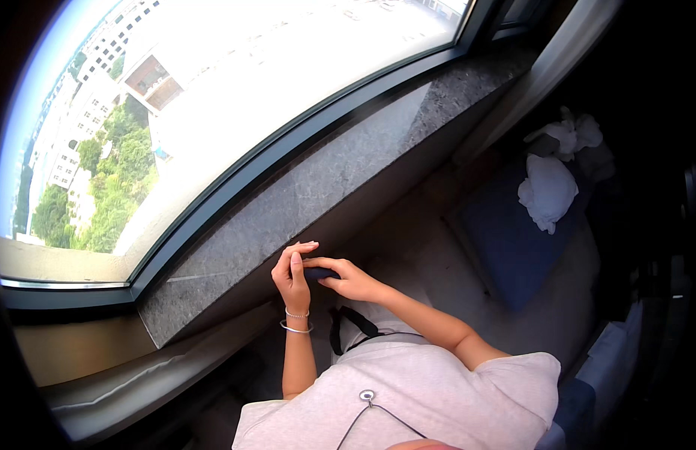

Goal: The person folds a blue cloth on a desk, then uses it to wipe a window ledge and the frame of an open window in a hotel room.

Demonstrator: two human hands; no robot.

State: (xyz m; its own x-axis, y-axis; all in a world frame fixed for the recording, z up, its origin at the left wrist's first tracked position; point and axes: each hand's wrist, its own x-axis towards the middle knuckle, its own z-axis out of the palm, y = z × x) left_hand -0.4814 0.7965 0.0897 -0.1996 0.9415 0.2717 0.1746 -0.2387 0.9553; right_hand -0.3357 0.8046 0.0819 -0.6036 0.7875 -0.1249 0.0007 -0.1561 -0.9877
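Both my hands are raised in front of my waist, close to the edge of a grey stone windowsill [303, 191]. My right hand [348, 277] is closed around a small dark blue object [322, 273], whose exact kind I cannot tell. Beside it my left hand [291, 275] is upright with bent fingers and an extended thumb, near the object's left end; whether it grips the object is hidden. A beaded bracelet [297, 314] and a silver bangle [297, 327] circle my left wrist.
Beyond the sill is a large window with a dark frame [252, 163]. Light curtains hang at the right [545, 79] and lower left [156, 388]. White crumpled bags [549, 188] lie on a blue flat item [511, 242] at the right. Black straps [356, 323] lie by my waist.
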